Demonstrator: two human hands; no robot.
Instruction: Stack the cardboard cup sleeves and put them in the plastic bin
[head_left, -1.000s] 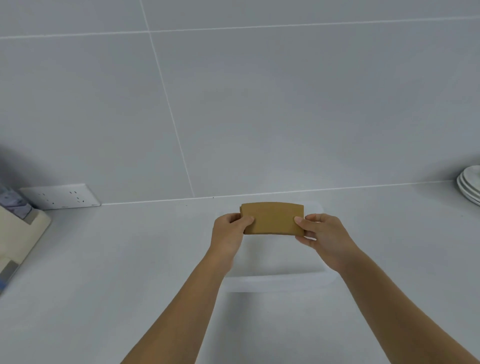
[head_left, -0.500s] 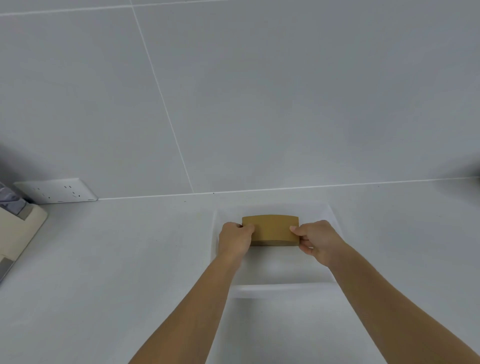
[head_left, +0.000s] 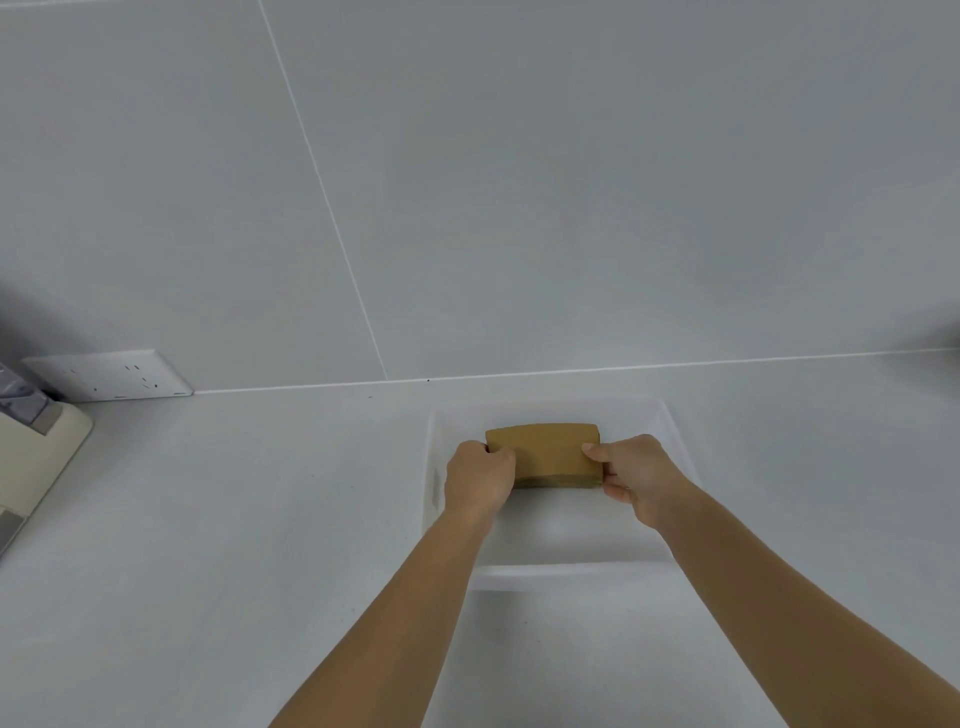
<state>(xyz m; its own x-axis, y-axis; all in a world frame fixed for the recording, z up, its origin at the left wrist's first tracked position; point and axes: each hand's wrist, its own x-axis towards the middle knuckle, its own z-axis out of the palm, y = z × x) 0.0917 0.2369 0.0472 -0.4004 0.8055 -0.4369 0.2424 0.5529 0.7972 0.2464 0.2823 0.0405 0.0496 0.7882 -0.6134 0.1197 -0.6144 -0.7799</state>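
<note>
Both hands hold a brown stack of sleeves (head_left: 543, 454) inside the clear bin (head_left: 576, 567), toward its far wall. The left hand (head_left: 475, 480) grips the stack's left end, the right hand (head_left: 636, 475) its right end. The bin sits on the white counter (head_left: 208, 519) near the tiled wall (head_left: 519, 182). A socket (head_left: 111, 375) is on the wall at far left, beside a beige appliance (head_left: 31, 457).

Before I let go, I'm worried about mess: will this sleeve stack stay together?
Probably light: the hands pinch only the sleeve stack's ends. It may slide apart, since separate layers show along its front edge. The bin would likely catch strays.
</note>
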